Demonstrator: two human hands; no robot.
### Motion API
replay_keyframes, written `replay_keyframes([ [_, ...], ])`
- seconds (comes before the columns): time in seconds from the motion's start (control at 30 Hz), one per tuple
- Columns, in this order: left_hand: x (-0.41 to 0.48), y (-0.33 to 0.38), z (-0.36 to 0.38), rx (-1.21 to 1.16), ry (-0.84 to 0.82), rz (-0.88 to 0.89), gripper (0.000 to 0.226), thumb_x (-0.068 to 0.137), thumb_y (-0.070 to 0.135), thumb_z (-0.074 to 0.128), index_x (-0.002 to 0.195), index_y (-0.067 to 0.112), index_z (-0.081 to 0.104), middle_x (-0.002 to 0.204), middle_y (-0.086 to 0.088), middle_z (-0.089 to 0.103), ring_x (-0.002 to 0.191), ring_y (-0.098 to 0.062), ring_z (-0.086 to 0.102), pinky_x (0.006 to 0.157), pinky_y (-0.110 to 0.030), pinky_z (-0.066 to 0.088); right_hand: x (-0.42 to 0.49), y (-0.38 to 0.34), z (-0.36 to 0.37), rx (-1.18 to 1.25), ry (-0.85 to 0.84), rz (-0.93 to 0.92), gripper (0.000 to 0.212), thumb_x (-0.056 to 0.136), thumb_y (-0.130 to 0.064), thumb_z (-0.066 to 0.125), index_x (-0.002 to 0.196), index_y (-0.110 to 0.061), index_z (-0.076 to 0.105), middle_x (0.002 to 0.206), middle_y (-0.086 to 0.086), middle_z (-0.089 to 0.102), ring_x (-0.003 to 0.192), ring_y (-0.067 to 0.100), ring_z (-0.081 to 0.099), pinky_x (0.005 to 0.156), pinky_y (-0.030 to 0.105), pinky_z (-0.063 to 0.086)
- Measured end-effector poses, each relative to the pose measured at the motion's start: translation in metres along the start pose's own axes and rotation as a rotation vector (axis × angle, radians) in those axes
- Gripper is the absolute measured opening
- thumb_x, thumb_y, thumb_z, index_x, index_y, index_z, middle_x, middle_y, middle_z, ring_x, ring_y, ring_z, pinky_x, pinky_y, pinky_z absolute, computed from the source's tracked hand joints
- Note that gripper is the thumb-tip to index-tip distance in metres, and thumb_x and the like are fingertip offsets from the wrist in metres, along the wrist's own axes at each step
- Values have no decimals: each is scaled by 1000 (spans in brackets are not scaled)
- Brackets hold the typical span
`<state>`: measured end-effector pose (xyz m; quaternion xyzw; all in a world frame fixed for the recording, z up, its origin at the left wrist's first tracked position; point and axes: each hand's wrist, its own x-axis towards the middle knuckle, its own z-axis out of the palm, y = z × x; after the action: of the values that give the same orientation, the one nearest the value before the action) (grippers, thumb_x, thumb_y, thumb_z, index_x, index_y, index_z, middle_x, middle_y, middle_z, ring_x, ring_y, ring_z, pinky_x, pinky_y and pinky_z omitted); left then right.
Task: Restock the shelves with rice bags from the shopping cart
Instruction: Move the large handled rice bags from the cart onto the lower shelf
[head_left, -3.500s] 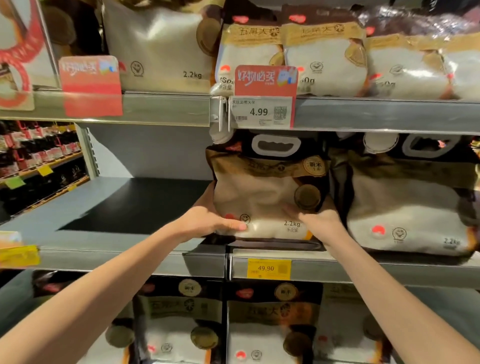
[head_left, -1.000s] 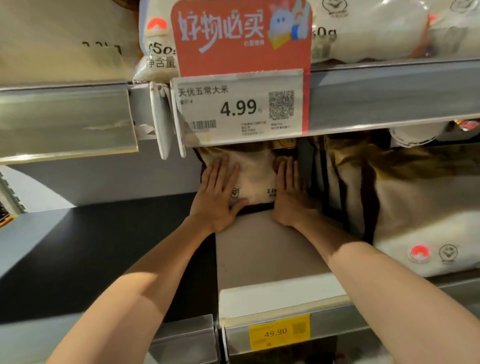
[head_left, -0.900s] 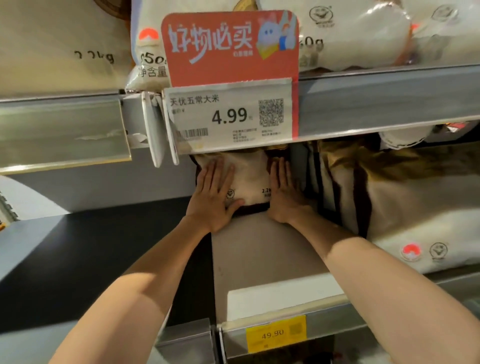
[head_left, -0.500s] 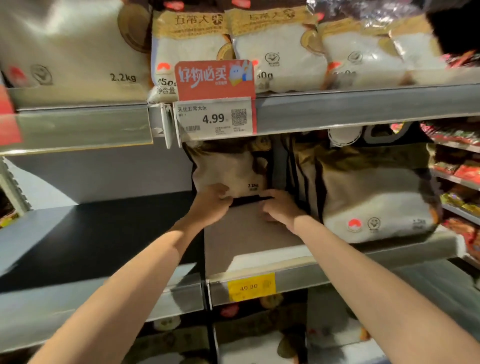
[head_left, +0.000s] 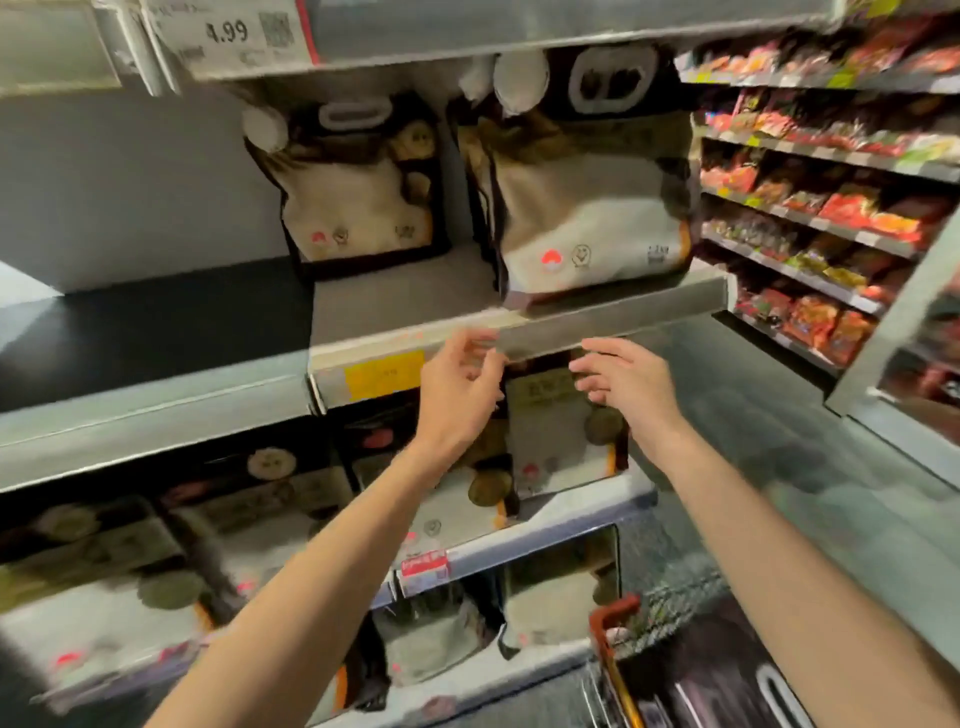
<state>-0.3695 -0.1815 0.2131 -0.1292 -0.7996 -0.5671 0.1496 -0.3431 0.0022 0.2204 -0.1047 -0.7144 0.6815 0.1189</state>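
Grey metal shelf: middle tier, seen at a tilt; its front rail crosses the view; left stretch bare and in shadow
Rear rice bag: upright on that tier, set well back near the rear wall; white handle cut-out on top; print smeared, unreadable
Front rice bag: upright just right of the rear one, at the shelf's front edge; red dot and a small weight mark show, figures illegible; more bags behind it, only their dark side edges visible
Left hand: raised before the front rail; fingers loosely curled, holding nothing; fingertips blurred against the rail, contact cannot be told
Right hand: beside the left, just under the rail; fingers relaxed and pointing leftward; empty; apart from both bags above
Yellow tag: on the rail, left of the left hand; number washed out
White label: on the upper shelf's rail, cut by the top edge; 4.99 legible, small print not
Lower bags: on the tiers beneath; partly hidden by hands and forearms; heavily blurred toward the left
Shopping cart: only a red corner and wire rim, bottom right; load mostly out of frame; dark shape with a white loop beside the right forearm, too blurred to name
Side shelves: far right; red packets, smeared
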Motion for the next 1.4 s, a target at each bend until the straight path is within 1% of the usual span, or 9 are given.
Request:
replay_keyframes([
  [0.13, -63, -53, 62, 227, -527, -190, 17, 90, 17, 65, 106, 13, 67, 81, 2, 69, 61, -4, 61, 66, -23, 51, -40, 95, -71, -89, 43, 193, 14, 98, -9, 54, 108, -8, 64, 82, 8, 72, 58, 12, 63, 48, 16, 45],
  [0.3, -145, -97, 136, 295, -820, -255, 17, 91, 13, 67, 107, 8, 70, 92, -10, 72, 79, -16, 63, 78, -33, 52, -150, 203, -148, -143, 173, 465, 22, 92, 0, 59, 113, -7, 60, 70, 3, 66, 39, -1, 52, 41, 11, 40],
  [0.4, -194, -107, 186, 307, -1006, -233, 15, 92, 16, 67, 106, 11, 71, 93, -10, 74, 74, -14, 61, 67, -25, 49, -223, 250, -186, -121, 258, 625, 23, 91, 0, 62, 112, -7, 59, 73, 7, 63, 39, 0, 51, 42, 13, 38],
  [0.67, -310, -118, 263, 378, -1418, -245, 14, 78, 26, 68, 87, 14, 69, 87, -7, 71, 84, -17, 64, 80, -29, 50, -359, 308, -234, -175, 451, 859, 25, 88, -19, 71, 109, -13, 62, 94, 12, 67, 86, 26, 67, 81, 39, 55],
  [0.8, -347, -123, 280, 412, -1523, -264, 13, 83, 20, 71, 95, 15, 68, 90, -8, 70, 91, -24, 66, 87, -32, 51, -398, 309, -241, -259, 619, 925, 29, 85, -21, 73, 111, -12, 64, 101, 8, 68, 99, 24, 64, 87, 29, 46],
  [1.0, -378, -111, 306, 481, -1565, -459, 47, 90, 35, 70, 127, 8, 57, 122, -12, 64, 117, -31, 60, 103, -42, 48, -451, 317, -250, -332, 862, 1066, 63, 76, -41, 80, 128, -12, 60, 121, 9, 65, 115, 28, 59, 97, 37, 48],
  [1.13, -396, -100, 314, 488, -1657, -786, 70, 87, 54, 66, 142, 16, 42, 142, -5, 50, 120, -23, 51, 97, -43, 49, -471, 327, -255, -324, 848, 1211, 85, 71, -59, 76, 139, -16, 48, 137, 12, 53, 126, 32, 50, 104, 45, 44],
  [1.23, -407, -100, 317, 444, -1580, -893, 100, 72, 58, 79, 147, 15, 29, 143, -3, 48, 114, -21, 51, 88, -44, 49, -475, 335, -256, -211, 928, 1260, 97, 74, -61, 73, 149, -13, 33, 147, 17, 39, 136, 35, 38, 112, 45, 34],
  [1.4, -416, -109, 326, 388, -1554, -991, 66, 76, 46, 80, 128, 10, 59, 120, -4, 68, 98, -17, 63, 76, -35, 49, -478, 357, -267, -47, 991, 1264, 104, 68, -68, 73, 147, -11, 37, 144, 18, 44, 135, 35, 40, 111, 46, 36],
])
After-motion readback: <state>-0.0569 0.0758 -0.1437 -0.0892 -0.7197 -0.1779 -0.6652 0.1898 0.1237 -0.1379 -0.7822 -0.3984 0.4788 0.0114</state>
